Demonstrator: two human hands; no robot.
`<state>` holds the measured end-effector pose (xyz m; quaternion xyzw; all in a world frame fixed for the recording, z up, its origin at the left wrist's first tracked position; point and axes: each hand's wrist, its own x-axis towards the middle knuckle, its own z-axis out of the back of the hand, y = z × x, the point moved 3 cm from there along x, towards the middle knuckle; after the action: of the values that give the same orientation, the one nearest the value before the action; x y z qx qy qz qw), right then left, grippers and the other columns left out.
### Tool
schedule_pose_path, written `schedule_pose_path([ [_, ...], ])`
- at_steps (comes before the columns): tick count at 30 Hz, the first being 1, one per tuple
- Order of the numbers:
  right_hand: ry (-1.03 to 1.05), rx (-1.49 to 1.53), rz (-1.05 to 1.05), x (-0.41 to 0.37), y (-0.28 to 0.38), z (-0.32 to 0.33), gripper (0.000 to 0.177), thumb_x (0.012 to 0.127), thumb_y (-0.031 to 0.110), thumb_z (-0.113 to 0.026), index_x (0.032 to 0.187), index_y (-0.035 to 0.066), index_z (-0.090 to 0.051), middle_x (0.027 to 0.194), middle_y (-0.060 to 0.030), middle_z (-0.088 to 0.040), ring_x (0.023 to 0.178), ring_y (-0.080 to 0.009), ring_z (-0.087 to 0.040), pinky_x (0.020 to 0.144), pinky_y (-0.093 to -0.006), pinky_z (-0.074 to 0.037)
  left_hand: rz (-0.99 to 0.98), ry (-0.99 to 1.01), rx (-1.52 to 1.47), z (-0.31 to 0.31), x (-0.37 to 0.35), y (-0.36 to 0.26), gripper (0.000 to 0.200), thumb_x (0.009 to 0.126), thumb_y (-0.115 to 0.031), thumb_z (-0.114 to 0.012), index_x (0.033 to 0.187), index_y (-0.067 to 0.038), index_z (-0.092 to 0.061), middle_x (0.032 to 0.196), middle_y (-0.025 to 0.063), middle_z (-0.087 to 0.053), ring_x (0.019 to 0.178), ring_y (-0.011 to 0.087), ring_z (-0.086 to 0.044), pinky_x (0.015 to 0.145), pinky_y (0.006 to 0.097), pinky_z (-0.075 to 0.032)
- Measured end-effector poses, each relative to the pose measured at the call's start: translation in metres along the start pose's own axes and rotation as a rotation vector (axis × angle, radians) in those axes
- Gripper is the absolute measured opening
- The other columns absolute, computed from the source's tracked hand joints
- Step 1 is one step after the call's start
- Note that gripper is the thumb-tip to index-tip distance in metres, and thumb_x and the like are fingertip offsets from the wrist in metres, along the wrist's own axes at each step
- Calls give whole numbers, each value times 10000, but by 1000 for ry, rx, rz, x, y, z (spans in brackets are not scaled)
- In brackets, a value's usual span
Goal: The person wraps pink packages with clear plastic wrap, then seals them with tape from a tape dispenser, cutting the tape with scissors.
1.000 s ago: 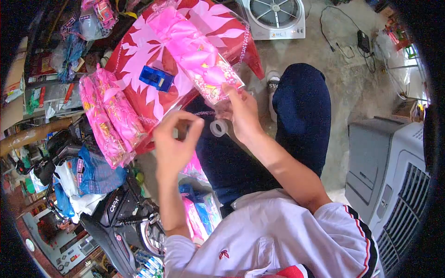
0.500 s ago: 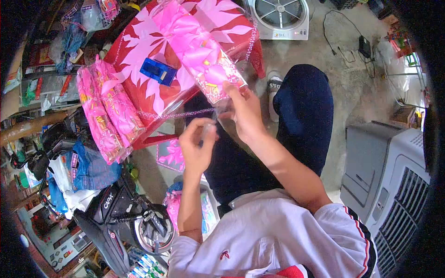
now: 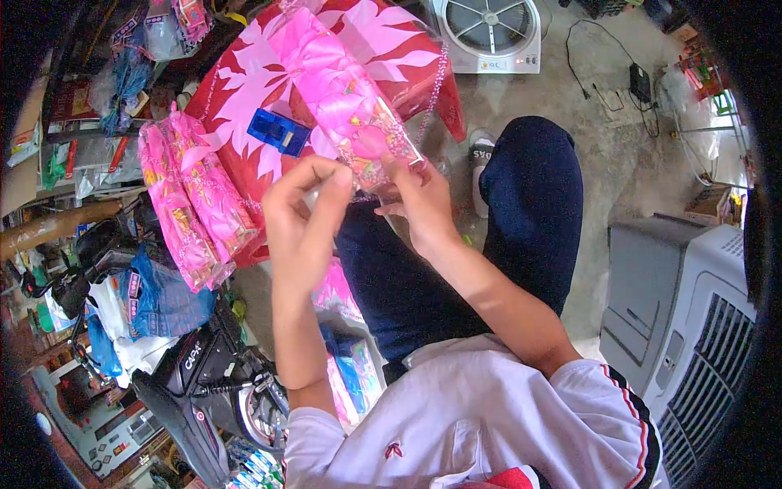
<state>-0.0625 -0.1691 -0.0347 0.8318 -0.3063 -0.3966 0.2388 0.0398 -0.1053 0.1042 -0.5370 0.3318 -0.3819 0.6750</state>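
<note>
Head view. Pink wrapped package lies aslant on the red surface, near end projecting past the edge. Right hand: fingers closed on that end, thumb uppermost; the grip probably steadies the overhanging part. Left hand: thumb and forefinger curled close together beside the same end, gap narrow; cannot tell whether anything is pinched between them. The overhang presumably gives both hands room around the end. Blue plastic item sits left of the package, likely placed within easy reach. Two similar pink bundles lie side by side at the surface's left edge, apparently kept out of the working area.
</note>
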Motion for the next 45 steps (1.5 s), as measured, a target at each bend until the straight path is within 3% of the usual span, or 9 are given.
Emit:
schedule_pose_path([
  [6, 83, 72, -43, 0, 10, 3, 379, 958, 234, -725, 1245, 21, -600, 1095, -99, -725, 915, -194, -732, 696, -325, -626, 63, -11, -115, 21, 7, 15, 291, 1033, -278, -575, 898, -29, -641, 700, -3, -561, 567, 79, -539, 524, 213, -375],
  [7, 102, 85, -51, 1, 9, 5, 389, 958, 233, -725, 1257, 21, -595, 1095, -98, -724, 921, -199, -730, 729, -334, -626, 136, 14, -148, 31, 7, 27, 365, 1043, -345, -531, 937, -14, -644, 730, 58, -615, 619, 158, -627, 574, 259, -474],
  [13, 190, 113, -57, 4, 4, 12, 433, 951, 199, -739, 1306, 23, -564, 1171, -104, -694, 1002, -211, -703, 871, -368, -612, 96, 3, -187, 34, 11, 45, 440, 1046, -379, -492, 1005, 27, -658, 1101, 193, -707, 960, 268, -712, 825, 376, -574],
  [18, 241, 133, -59, 1, 10, 13, 481, 926, 128, -756, 1341, 27, -535, 1261, -118, -646, 1083, -216, -669, 911, -387, -599, 16, 71, -214, 42, 17, 55, 465, 1044, -391, -477, 964, 32, -653, 1267, 242, -646, 1172, 321, -647, 1016, 443, -501],
  [21, 263, 110, -36, -5, 18, 13, 475, 953, 233, -732, 1340, 38, -537, 1241, -114, -652, 1066, -233, -668, 905, -416, -589, 21, 63, -264, 44, 17, 59, 477, 1048, -393, -459, 925, 30, -644, 1292, 265, -627, 1225, 361, -620, 1081, 479, -449],
  [24, 299, 316, -248, 3, 20, 19, 531, 969, 387, -685, 1348, 49, -530, 1240, -119, -643, 1045, -254, -663, 892, -440, -575, 40, 49, -315, 44, 15, 60, 488, 1054, -390, -438, 898, 28, -637, 1312, 284, -610, 1256, 397, -598, 1104, 502, -428],
  [27, 358, 102, -191, 13, 21, 19, 653, 1001, 574, -518, 1382, 43, -498, 1283, -135, -643, 1124, -297, -660, 955, -488, -528, 44, 72, -355, 47, 14, 65, 491, 1058, -384, -423, 881, 24, -631, 1331, 293, -596, 1280, 415, -581, 1121, 518, -414],
  [37, 303, 18, -121, 13, 28, 16, 645, 969, 458, -658, 1403, 20, -467, 1228, -115, -627, 1062, -234, -657, 885, -419, -573, 59, 109, -343, 48, 13, 72, 465, 1034, -441, -422, 844, -44, -571, 1406, 307, -539, 1349, 454, -511, 1160, 574, -351],
  [45, 318, -140, -195, 20, 37, 7, 605, 951, 487, -665, 1324, 30, -530, 1206, -103, -646, 1058, -220, -659, 867, -418, -583, 11, 118, -387, 54, 11, 73, 470, 1039, -363, -463, 759, 2, -563, 1377, 310, -559, 1325, 442, -541, 1172, 544, -341],
])
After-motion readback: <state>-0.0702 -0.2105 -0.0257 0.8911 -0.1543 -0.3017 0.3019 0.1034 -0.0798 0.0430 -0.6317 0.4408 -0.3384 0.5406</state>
